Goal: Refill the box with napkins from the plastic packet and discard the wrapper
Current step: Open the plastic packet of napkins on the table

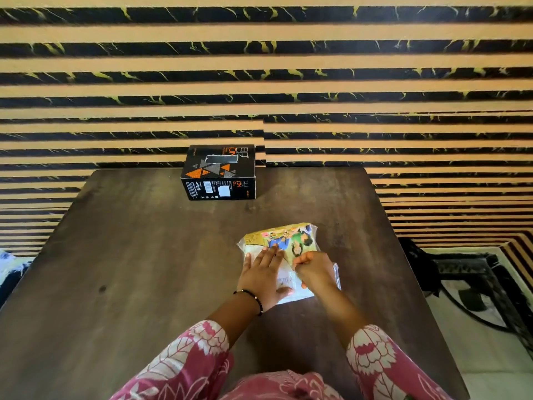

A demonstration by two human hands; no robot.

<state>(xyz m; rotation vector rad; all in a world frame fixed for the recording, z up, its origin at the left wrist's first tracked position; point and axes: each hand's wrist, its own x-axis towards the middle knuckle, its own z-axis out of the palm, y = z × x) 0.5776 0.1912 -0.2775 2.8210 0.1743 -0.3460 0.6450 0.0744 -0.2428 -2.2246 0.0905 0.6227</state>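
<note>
Two arms in pink flowered sleeves (184,362) reach out over the near edge of a dark brown table (138,255). The left hand (264,277) has a black bead band (253,300) on its wrist. This hand lies flat on the packet (281,246), with its fingers spread. The right hand (313,269) is curled, and its fingertips pinch the plastic on top of the packet. The packet lies near the middle of the table, a bit to the right. It is clear plastic with a yellow picture on it. Farther off, a black box (219,171) with orange triangles stands at the far edge of the table. Behind it is a wall (259,67) with tan and black stripes.
</note>
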